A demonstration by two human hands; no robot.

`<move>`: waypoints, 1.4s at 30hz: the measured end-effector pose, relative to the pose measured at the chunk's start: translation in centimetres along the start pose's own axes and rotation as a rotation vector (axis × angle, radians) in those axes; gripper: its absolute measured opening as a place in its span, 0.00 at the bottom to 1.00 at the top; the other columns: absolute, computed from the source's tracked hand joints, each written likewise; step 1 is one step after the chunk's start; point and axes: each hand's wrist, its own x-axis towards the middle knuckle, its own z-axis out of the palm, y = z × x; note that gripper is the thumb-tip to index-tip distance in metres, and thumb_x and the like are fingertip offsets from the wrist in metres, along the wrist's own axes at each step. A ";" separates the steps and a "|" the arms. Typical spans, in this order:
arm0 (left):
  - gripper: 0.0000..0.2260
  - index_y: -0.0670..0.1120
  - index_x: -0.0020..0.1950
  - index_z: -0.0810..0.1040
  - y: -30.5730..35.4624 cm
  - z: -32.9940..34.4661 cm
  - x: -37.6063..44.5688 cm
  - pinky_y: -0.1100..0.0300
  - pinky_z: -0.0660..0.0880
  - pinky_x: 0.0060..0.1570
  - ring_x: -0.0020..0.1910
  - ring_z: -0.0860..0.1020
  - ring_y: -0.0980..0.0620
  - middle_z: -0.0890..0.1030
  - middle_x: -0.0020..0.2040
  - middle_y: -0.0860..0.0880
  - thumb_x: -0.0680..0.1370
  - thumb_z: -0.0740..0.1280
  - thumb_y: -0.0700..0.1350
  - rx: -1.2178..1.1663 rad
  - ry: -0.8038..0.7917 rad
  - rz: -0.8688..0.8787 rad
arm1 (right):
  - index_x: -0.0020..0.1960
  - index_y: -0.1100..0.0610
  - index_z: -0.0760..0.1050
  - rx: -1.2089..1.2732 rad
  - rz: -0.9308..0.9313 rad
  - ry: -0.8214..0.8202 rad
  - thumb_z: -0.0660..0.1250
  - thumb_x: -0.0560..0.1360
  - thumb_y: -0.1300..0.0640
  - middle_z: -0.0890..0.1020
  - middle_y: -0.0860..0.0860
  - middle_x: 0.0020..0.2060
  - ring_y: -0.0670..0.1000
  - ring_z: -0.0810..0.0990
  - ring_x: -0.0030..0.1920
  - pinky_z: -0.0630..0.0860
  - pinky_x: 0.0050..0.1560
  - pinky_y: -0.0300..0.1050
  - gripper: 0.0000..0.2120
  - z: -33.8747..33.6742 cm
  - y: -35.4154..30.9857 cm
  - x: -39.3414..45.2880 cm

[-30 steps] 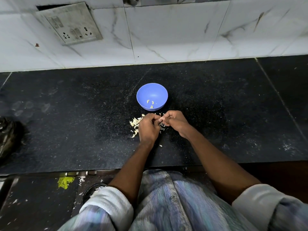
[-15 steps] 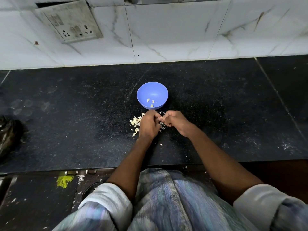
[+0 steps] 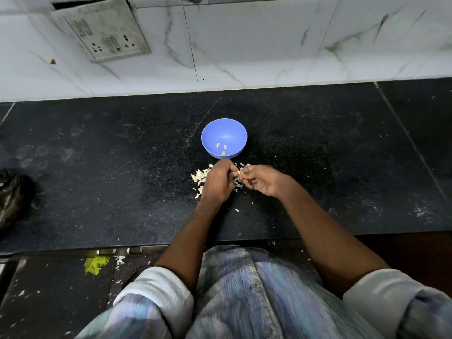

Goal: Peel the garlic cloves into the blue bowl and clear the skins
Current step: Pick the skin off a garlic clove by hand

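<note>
Two hands close together over a black counter point(image 3: 97, 192), just in front of the blue bowl point(image 3: 234, 129).

Left hand point(image 3: 216, 183): fingers curled, tips meeting the right hand's tips. Right hand point(image 3: 260, 181): fingers curled too, pinching a small pale garlic clove point(image 3: 238, 172) with a bit of pink on it. Both hands clamped on that same little clove, right between them. Hard to tell how much skin is on it; too small.

In the blue bowl: a few peeled cloves point(image 3: 221, 149), pale yellow, lying near the bottom. Bowl upright, resting on the counter, just beyond the hands.

On the counter, beside and partly under the left hand: a small pile of garlic pieces point(image 3: 199, 178), creamy yellow. Between and under the hands: thin white skins point(image 3: 237, 183). One tiny white bit point(image 3: 236, 210) alone, nearer the counter edge.

Behind the counter: a white marble-look wall point(image 3: 269, 45) with a grey socket plate point(image 3: 102, 30). Far left, at the edge: something dark and shiny point(image 3: 12, 194), maybe a bag, cannot tell. Down low, past the counter edge: a yellow-green scrap point(image 3: 94, 265) and white crumbs. Rolled white sleeves point(image 3: 159, 287) on both arms.
</note>
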 end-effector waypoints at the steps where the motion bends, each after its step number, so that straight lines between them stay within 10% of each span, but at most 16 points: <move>1: 0.10 0.48 0.46 0.77 0.1 0.0 0.2 0.61 0.74 0.42 0.43 0.79 0.52 0.81 0.44 0.51 0.77 0.68 0.32 -0.029 -0.008 -0.055 | 0.42 0.59 0.77 -0.065 -0.072 0.033 0.62 0.81 0.70 0.78 0.52 0.35 0.47 0.73 0.34 0.67 0.35 0.38 0.12 0.1 0.0 0.0; 6: 0.05 0.46 0.48 0.78 0.7 0.7 0.7 0.60 0.70 0.41 0.36 0.74 0.57 0.78 0.37 0.55 0.81 0.67 0.38 -0.219 -0.056 -0.360 | 0.44 0.58 0.80 -0.377 -0.320 0.186 0.64 0.79 0.67 0.81 0.52 0.34 0.47 0.77 0.36 0.73 0.37 0.38 0.09 0.8 -0.4 -0.2; 15: 0.12 0.44 0.44 0.73 0.6 0.9 -0.4 0.52 0.66 0.40 0.40 0.74 0.45 0.78 0.38 0.48 0.86 0.59 0.43 -0.103 -0.039 -0.238 | 0.42 0.55 0.81 -0.586 -0.411 0.266 0.64 0.80 0.62 0.84 0.50 0.34 0.42 0.80 0.34 0.79 0.44 0.44 0.11 0.9 -0.1 0.5; 22: 0.05 0.47 0.48 0.84 0.0 1.1 -0.3 0.64 0.74 0.39 0.33 0.77 0.60 0.82 0.36 0.54 0.82 0.70 0.40 -0.223 0.052 -0.331 | 0.45 0.54 0.85 -0.540 -0.436 0.493 0.73 0.71 0.67 0.86 0.51 0.36 0.47 0.85 0.39 0.83 0.45 0.44 0.09 -0.2 0.3 0.8; 42: 0.08 0.51 0.56 0.89 0.4 1.4 -0.6 0.55 0.82 0.47 0.43 0.85 0.53 0.88 0.49 0.51 0.78 0.75 0.44 -0.060 0.133 -0.254 | 0.47 0.66 0.83 -0.101 -0.272 0.323 0.75 0.74 0.65 0.87 0.57 0.38 0.50 0.85 0.37 0.82 0.39 0.41 0.04 0.8 0.7 0.2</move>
